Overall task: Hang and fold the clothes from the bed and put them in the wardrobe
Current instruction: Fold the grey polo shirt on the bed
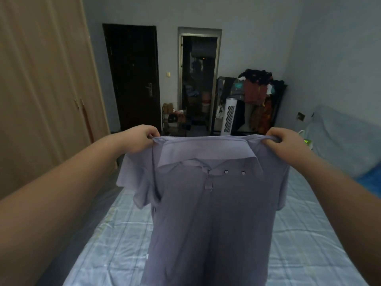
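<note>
The left hand point(142, 139) and right hand point(285, 141) each held a shoulder of the purple polo shirt point(206, 213), fingers clamped on the fabric, spreading it in the air above the bed point(305, 244). The shirt's hem was cut off at the lower edge. The wardrobe point(41, 79) stood closed, its contents hidden.

Dim grey-blue walls point(247, 13) hold a dark door point(134, 79) and an open doorway point(199, 79) beside a white tower fan point(229, 116).
</note>
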`<state>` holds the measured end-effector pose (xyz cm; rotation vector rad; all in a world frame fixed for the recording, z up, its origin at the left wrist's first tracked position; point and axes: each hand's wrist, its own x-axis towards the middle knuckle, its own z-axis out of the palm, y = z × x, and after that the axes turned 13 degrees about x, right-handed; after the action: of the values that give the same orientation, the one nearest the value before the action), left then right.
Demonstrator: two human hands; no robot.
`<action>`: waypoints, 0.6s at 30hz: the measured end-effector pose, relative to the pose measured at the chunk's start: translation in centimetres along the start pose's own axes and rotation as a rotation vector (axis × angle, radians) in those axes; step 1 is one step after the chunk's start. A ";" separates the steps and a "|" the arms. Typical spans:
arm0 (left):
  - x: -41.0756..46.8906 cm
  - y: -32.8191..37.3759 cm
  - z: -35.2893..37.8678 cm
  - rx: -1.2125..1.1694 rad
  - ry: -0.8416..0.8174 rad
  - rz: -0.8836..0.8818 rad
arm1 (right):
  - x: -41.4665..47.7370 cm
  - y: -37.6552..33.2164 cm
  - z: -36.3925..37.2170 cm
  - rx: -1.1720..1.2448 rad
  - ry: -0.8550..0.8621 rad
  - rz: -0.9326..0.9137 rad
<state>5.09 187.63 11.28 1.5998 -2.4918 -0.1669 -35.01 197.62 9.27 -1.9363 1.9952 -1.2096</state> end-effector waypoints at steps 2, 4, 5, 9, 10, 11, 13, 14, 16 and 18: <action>-1.1 -0.8 0.0 -0.009 -0.026 0.031 | -0.9 -0.5 -0.2 0.062 -0.005 0.031; -2.3 -1.4 -0.2 -0.049 -0.056 0.086 | -2.0 -1.0 -0.7 0.142 -0.020 0.058; -2.9 -1.5 -0.4 -0.060 -0.052 0.113 | -2.6 -1.2 -0.9 0.198 -0.029 0.072; -4.8 -1.8 -0.1 -0.095 0.022 0.147 | -5.0 -1.4 -1.5 0.408 -0.081 0.103; -5.1 -1.9 0.3 -0.086 0.029 0.141 | -5.7 -1.4 -1.4 0.453 -0.094 0.114; -5.1 -2.1 0.9 -0.070 0.033 0.137 | -6.3 -1.1 -1.4 0.480 -0.102 0.120; -4.9 -2.4 2.2 -0.058 0.042 0.133 | -7.2 -0.5 -1.4 0.447 -0.114 0.105; -4.7 -2.5 2.9 -0.070 0.047 0.129 | -7.4 -0.2 -1.4 0.378 -0.118 0.082; -3.8 -2.3 4.4 -0.099 0.062 0.123 | -7.6 0.3 -1.6 0.219 -0.122 0.025; -2.8 -1.8 5.9 -0.122 0.085 0.124 | -7.7 0.7 -1.8 0.105 -0.126 -0.008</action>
<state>6.62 189.39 4.95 1.3723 -2.4557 -0.2246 -35.20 205.13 6.72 -1.9213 1.8265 -1.1400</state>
